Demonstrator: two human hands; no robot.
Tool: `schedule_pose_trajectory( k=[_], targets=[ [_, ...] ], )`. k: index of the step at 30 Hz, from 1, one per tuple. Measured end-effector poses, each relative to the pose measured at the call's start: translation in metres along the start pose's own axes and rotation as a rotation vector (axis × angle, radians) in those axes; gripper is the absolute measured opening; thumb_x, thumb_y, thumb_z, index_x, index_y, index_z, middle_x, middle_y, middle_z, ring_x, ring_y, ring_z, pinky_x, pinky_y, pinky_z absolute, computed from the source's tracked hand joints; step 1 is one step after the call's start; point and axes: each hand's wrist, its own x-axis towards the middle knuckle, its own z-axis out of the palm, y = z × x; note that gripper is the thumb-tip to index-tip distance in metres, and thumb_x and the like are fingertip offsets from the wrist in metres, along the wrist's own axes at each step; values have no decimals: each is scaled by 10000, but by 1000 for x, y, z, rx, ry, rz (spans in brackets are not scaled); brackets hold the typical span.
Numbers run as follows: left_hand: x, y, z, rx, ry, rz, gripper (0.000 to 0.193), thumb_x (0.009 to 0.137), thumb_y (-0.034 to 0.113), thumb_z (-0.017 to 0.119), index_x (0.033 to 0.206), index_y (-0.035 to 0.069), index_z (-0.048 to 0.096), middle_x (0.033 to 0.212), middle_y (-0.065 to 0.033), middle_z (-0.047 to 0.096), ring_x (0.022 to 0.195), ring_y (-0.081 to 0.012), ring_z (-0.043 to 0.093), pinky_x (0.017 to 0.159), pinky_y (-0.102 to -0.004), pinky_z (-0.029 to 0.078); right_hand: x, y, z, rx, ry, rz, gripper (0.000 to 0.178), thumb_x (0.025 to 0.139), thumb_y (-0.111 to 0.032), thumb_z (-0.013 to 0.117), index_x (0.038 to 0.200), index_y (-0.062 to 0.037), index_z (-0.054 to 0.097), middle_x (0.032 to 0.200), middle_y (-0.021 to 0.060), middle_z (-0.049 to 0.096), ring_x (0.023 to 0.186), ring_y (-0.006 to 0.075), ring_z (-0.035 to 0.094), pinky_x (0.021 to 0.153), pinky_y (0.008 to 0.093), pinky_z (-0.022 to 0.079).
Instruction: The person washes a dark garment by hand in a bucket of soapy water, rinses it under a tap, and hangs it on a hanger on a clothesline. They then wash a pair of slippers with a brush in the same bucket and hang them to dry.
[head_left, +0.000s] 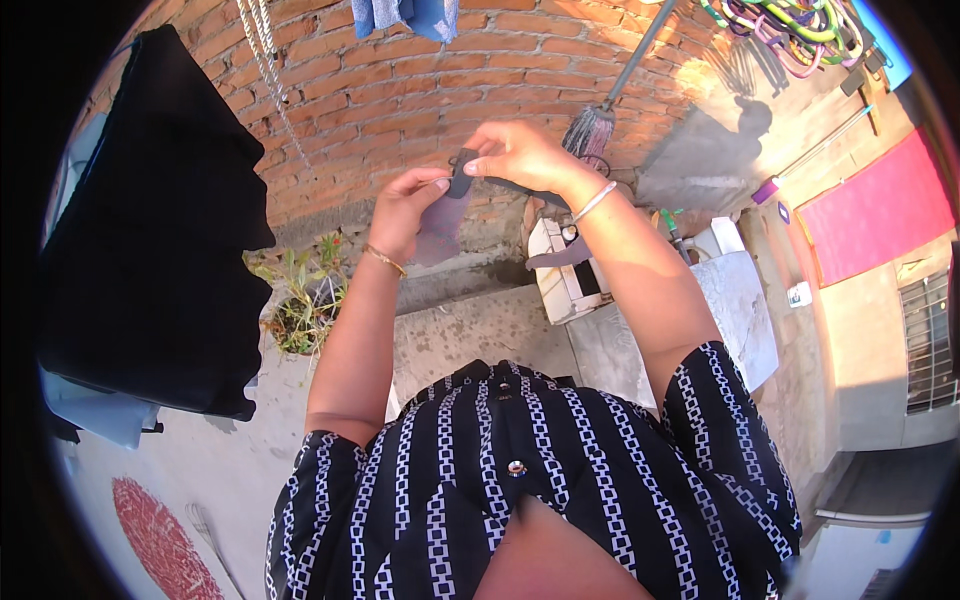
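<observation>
Both my hands are raised in front of the brick wall, holding a dark grey garment [461, 183] with a sheer, purplish mesh part. My left hand [408, 205] pinches its edge between thumb and fingertips. Close beside it, my right hand [518, 158] grips the dark upper part, fingers curled over it. The mesh hangs below, between my hands. A dark strip of the cloth runs behind my right wrist, and a greyish-purple strip [562, 256] hangs under my right forearm. The garment's exact kind cannot be made out.
Black cloth [150, 240] hangs at the left, near a potted plant [305, 310]. Ahead is the brick wall [360, 110] with a hanging rope [262, 40] and a mop [592, 130]. At right are a stone washing slab [735, 310], coloured hangers [800, 30] and red cloth [880, 210].
</observation>
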Motion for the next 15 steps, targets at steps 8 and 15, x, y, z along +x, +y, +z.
schedule_pose_trajectory(
  k=[8,15],
  targets=[
    [-1,-10,3,-122,45,-51,315,925,67,544,1239,31,551,1086,-73,635,974,-162,614,813,-319,533,5,6,13,-109,-21,-27,330,759,-281,748,986,-55,667,915,108,677,877,201,635,777,336,488],
    [-3,-9,0,114,0,6,350,965,110,486,1310,59,511,1095,-48,622,960,-114,585,815,-269,495,8,7,18,-128,-21,8,314,769,-274,732,992,-63,668,913,111,685,867,216,647,764,347,494]
  ],
)
